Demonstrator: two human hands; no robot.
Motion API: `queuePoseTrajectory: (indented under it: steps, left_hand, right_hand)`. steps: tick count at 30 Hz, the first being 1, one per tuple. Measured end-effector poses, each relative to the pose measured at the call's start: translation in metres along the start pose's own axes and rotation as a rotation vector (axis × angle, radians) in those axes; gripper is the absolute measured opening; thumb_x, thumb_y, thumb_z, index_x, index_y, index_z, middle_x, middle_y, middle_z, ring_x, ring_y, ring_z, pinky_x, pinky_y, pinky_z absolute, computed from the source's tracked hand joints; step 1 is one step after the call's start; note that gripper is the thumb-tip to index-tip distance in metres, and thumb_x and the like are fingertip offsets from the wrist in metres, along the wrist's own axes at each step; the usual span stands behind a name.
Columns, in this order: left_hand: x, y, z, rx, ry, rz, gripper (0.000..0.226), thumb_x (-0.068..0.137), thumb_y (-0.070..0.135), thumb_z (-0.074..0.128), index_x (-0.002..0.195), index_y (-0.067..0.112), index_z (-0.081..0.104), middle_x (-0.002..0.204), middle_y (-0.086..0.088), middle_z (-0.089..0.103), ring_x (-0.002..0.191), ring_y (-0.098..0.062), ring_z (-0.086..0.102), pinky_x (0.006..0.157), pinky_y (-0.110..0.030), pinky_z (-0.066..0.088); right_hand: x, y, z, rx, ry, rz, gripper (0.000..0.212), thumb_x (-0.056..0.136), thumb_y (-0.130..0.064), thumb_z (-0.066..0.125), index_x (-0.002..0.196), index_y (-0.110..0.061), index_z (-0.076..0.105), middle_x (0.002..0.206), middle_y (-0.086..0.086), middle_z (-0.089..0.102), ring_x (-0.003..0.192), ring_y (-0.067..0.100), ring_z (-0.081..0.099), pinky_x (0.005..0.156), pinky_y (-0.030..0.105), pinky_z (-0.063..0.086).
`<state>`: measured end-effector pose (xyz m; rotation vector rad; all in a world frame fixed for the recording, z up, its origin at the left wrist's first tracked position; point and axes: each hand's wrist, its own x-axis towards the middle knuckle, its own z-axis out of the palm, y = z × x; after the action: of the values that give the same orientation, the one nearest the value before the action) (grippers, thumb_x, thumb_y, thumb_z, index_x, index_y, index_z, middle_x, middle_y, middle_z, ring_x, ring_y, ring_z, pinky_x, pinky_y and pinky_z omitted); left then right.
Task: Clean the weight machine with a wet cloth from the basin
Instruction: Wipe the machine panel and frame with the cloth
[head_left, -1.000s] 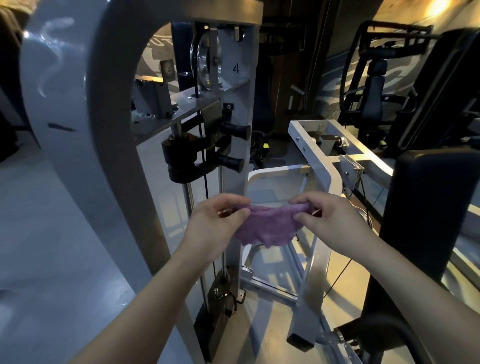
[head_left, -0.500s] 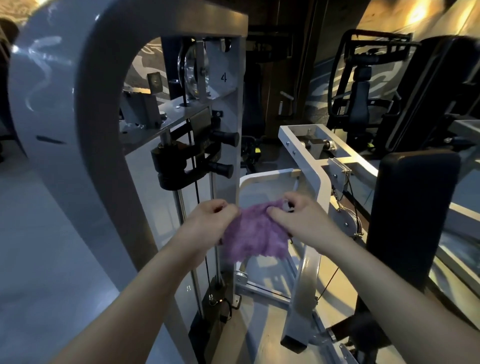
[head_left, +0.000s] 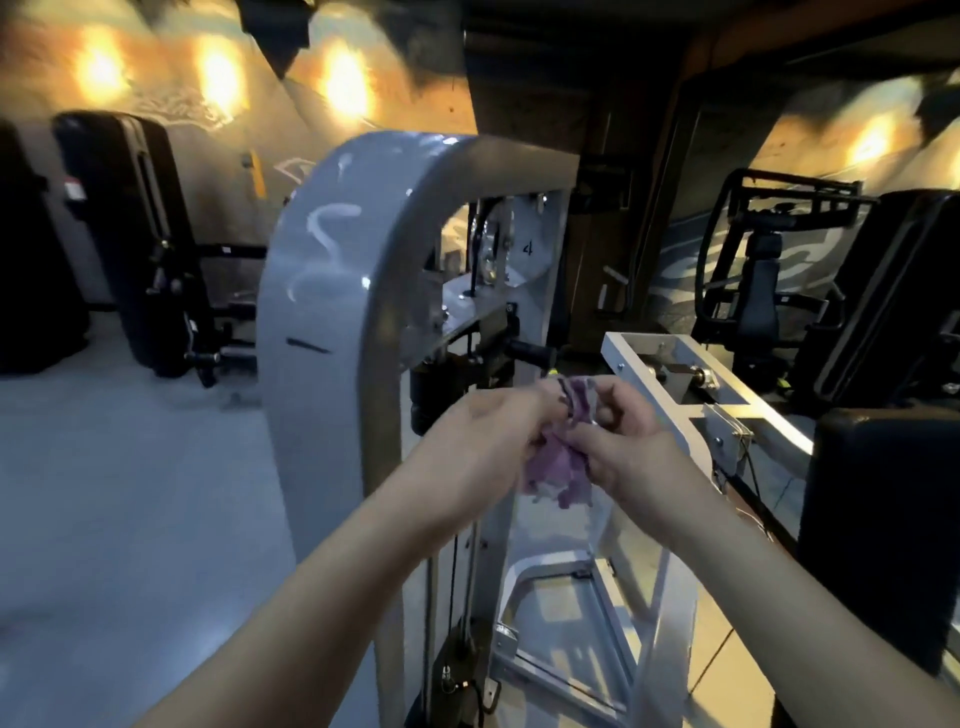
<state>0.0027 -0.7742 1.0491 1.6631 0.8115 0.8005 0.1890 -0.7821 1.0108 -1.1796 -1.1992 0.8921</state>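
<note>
A purple cloth (head_left: 558, 465) is bunched between my two hands in front of the grey weight machine (head_left: 332, 291). My left hand (head_left: 483, 436) grips the cloth's left side and my right hand (head_left: 631, 447) pinches its right side and top. The cloth's lower part hangs loose below the hands. Both hands are held in the air just right of the machine's curved grey upright, near its black handles (head_left: 530, 353). No basin is in view.
A white frame arm (head_left: 670, 364) of the machine juts out at right, above a black pad (head_left: 878, 519). Other black gym machines stand at far left (head_left: 140, 234) and far right (head_left: 769, 270). Grey floor (head_left: 119, 493) lies to the left.
My hands have come closer together and gathered the spread cloth into a bunch. The view has tilted upward, showing the machine's top and the lit wall.
</note>
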Motion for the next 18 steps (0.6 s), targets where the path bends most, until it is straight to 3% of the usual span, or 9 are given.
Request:
queuePoseTrajectory:
  steps: [3, 5, 7, 9, 11, 13, 15, 18]
  left_hand:
    - [-0.035, 0.012, -0.018, 0.253, 0.217, 0.255, 0.018, 0.099, 0.034, 0.058, 0.092, 0.033, 0.075, 0.080, 0.013, 0.074, 0.073, -0.006, 0.069, 0.064, -0.027, 0.058]
    - [-0.054, 0.012, -0.037, 0.190, 0.321, 0.396, 0.017, 0.095, 0.030, 0.058, 0.084, 0.029, 0.071, 0.076, 0.004, 0.072, 0.070, -0.020, 0.069, 0.063, -0.047, 0.060]
    - [-0.065, 0.006, -0.062, 0.137, 0.464, 0.476, 0.017, 0.089, 0.027, 0.057, 0.077, 0.021, 0.068, 0.070, -0.002, 0.066, 0.067, -0.027, 0.063, 0.059, -0.052, 0.056]
    - [-0.068, -0.003, -0.090, 0.086, 0.595, 0.484, 0.017, 0.085, 0.026, 0.055, 0.075, 0.016, 0.064, 0.069, -0.005, 0.062, 0.066, -0.027, 0.058, 0.063, -0.052, 0.050]
    - [-0.065, -0.014, -0.115, 0.003, 0.718, 0.432, 0.017, 0.082, 0.027, 0.053, 0.073, 0.017, 0.062, 0.072, -0.011, 0.062, 0.066, -0.027, 0.053, 0.065, -0.053, 0.047]
    - [-0.058, -0.024, -0.133, -0.050, 0.806, 0.360, 0.015, 0.079, 0.029, 0.052, 0.074, 0.021, 0.063, 0.073, -0.009, 0.065, 0.065, -0.021, 0.053, 0.065, -0.048, 0.047]
    - [-0.053, -0.031, -0.145, -0.083, 0.831, 0.309, 0.014, 0.077, 0.030, 0.051, 0.076, 0.026, 0.064, 0.074, -0.003, 0.067, 0.066, -0.016, 0.055, 0.067, -0.042, 0.047]
    - [-0.047, -0.038, -0.158, -0.099, 0.816, 0.276, 0.015, 0.075, 0.029, 0.050, 0.077, 0.024, 0.065, 0.071, 0.003, 0.067, 0.065, -0.012, 0.055, 0.066, -0.035, 0.046]
  right_hand:
    - [-0.009, -0.031, 0.024, -0.054, 0.027, -0.121, 0.021, 0.097, -0.012, 0.068, 0.113, -0.025, 0.071, 0.103, 0.005, 0.076, 0.096, 0.026, 0.075, 0.075, 0.044, 0.063]
    - [-0.014, -0.051, 0.046, -0.199, 0.078, -0.290, 0.019, 0.098, -0.016, 0.069, 0.110, -0.030, 0.073, 0.098, -0.001, 0.076, 0.090, 0.018, 0.075, 0.068, 0.033, 0.061]
    - [-0.014, -0.068, 0.070, -0.360, 0.148, -0.569, 0.025, 0.097, -0.010, 0.069, 0.114, -0.028, 0.075, 0.101, 0.000, 0.071, 0.090, 0.014, 0.070, 0.074, 0.026, 0.057]
    - [-0.009, -0.081, 0.094, -0.593, 0.222, -0.905, 0.030, 0.094, 0.001, 0.069, 0.121, -0.013, 0.074, 0.107, 0.006, 0.063, 0.094, 0.015, 0.063, 0.079, 0.021, 0.050]
    - [-0.002, -0.086, 0.118, -0.832, 0.243, -1.180, 0.028, 0.096, 0.004, 0.065, 0.122, -0.001, 0.072, 0.112, 0.016, 0.061, 0.099, 0.024, 0.061, 0.086, 0.029, 0.051]
    - [0.003, -0.078, 0.138, -1.100, 0.201, -1.330, 0.027, 0.101, 0.000, 0.057, 0.124, 0.004, 0.070, 0.119, 0.022, 0.064, 0.104, 0.037, 0.060, 0.094, 0.042, 0.050]
    - [0.007, -0.063, 0.148, -1.358, 0.132, -1.354, 0.032, 0.104, -0.007, 0.052, 0.130, 0.004, 0.066, 0.131, 0.018, 0.065, 0.118, 0.038, 0.059, 0.104, 0.045, 0.047]
    - [0.007, -0.059, 0.147, -1.486, 0.090, -1.359, 0.035, 0.103, -0.016, 0.057, 0.134, -0.001, 0.065, 0.142, 0.011, 0.062, 0.131, 0.032, 0.058, 0.108, 0.045, 0.046]
